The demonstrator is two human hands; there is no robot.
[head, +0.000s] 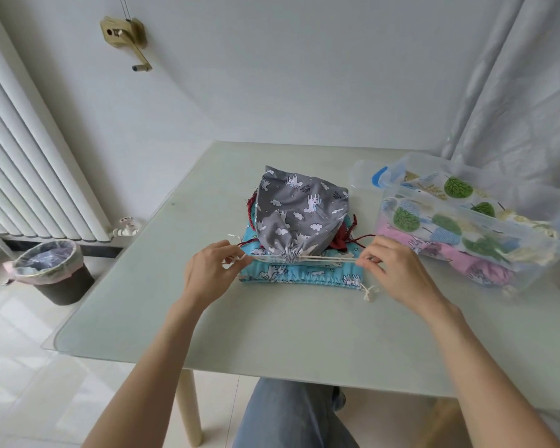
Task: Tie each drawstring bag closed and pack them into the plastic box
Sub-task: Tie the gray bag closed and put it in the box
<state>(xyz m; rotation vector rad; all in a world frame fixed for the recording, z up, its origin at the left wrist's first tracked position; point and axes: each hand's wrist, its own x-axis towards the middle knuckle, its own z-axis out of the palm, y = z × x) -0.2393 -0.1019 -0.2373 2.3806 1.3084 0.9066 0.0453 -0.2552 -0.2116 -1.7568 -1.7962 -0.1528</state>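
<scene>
Left hand (pixel 212 270) and right hand (pixel 398 270) each pinch the white drawstrings (pixel 324 259), taut sideways from the gathered grey bag (pixel 299 215) on the desk (pixel 272 321).

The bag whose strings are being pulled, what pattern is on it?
The grey bag has white unicorns and clouds printed on it, seen best in the head view.

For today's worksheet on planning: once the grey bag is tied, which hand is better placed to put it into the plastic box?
Probably the right hand: the plastic box lies to its right, while the left hand is across the grey bag.
</scene>
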